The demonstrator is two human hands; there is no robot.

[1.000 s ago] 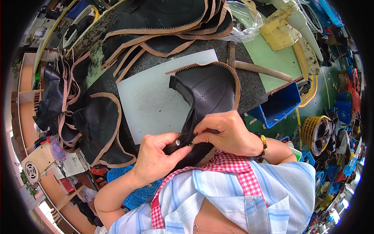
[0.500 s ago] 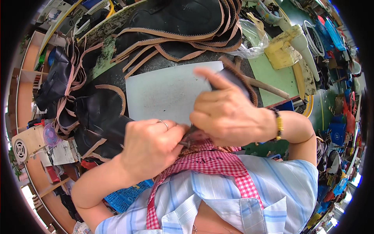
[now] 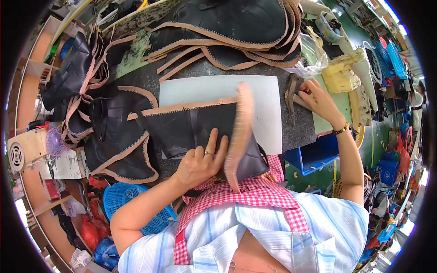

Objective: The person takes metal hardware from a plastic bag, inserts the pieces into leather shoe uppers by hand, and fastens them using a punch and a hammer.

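since half a second ago the hands have parted: left hand (image 3: 199, 162), fingers spread, presses the black leather piece (image 3: 191, 125) flat on the white mat (image 3: 268, 98); right hand (image 3: 318, 98) pinches a hammer (image 3: 291, 95) beside the mat.

black leather piece (image 3: 191, 125) with tan zigzag-stitched edging | spread flat over the white cutting mat, its near end hanging off the bench edge | one tan-edged flap standing up, blurred | wooden-handled tool (image 3: 293, 98) | lying on the dark bench top just right of the mat
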